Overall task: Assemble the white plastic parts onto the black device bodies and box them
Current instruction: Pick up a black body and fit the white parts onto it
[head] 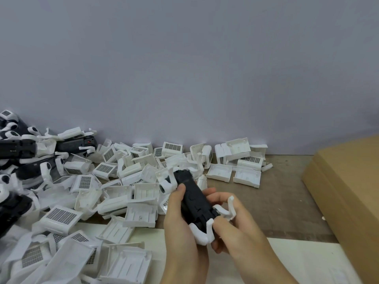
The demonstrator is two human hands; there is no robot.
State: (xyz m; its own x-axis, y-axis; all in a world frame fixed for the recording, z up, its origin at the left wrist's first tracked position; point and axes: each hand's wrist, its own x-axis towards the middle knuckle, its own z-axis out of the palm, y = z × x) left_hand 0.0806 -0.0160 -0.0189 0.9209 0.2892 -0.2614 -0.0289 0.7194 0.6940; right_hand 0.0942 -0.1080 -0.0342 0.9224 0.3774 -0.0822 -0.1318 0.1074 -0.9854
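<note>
A black device body [191,198] lies lengthwise between both hands, low in the middle of the view. My left hand [180,228] grips its left side, thumb up on the top face. A white forked plastic part [207,228] sits at the near end of the body. My right hand [235,226] pinches this white part, fingers curled around its curved arm. A second white part [167,184] clings to the far left end of the body.
Several loose white plastic parts with grid labels [102,193] are heaped on the table to the left and behind. Assembled black-and-white devices [22,152] are piled at far left. Flat brown cardboard [348,185] is stacked at right. A grey wall stands behind.
</note>
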